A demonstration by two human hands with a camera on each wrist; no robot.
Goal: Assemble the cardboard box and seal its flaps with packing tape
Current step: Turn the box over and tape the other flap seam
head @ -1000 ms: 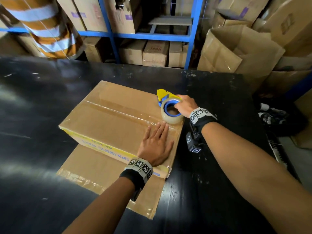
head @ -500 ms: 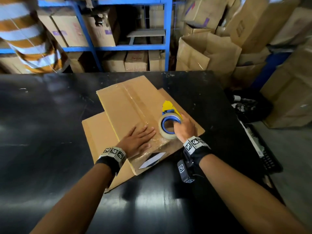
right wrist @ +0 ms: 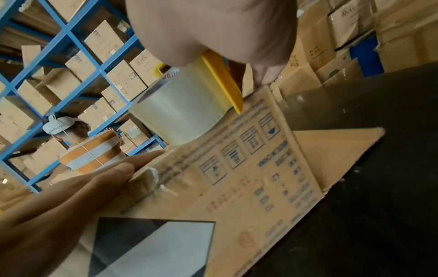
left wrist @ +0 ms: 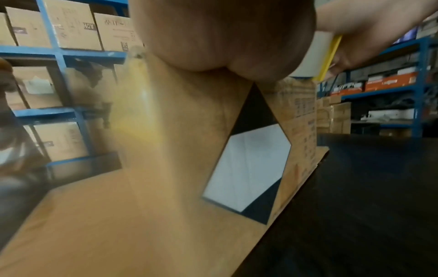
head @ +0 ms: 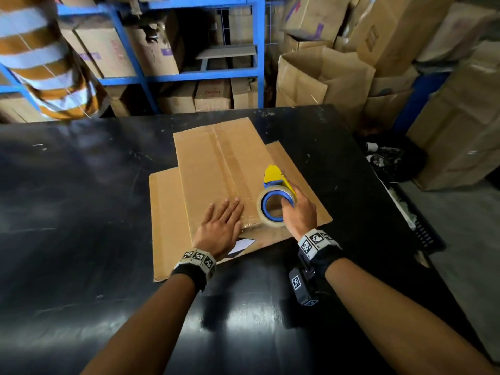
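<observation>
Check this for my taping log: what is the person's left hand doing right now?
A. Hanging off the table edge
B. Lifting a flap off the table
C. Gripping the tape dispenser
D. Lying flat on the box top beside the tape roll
D: the left hand lies palm-down, fingers straight, on the cardboard box, while the right hand holds the tape dispenser.

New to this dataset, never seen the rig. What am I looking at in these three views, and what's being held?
No robot: a person wears one camera on the head and one on each wrist. The head view looks down on a black table with a cardboard box on it, flaps spread beneath. The left hand lies flat on the box top. The right hand grips a tape dispenser with a clear roll, near the box's close edge. The wrist views show the same box from beside each palm.
</observation>
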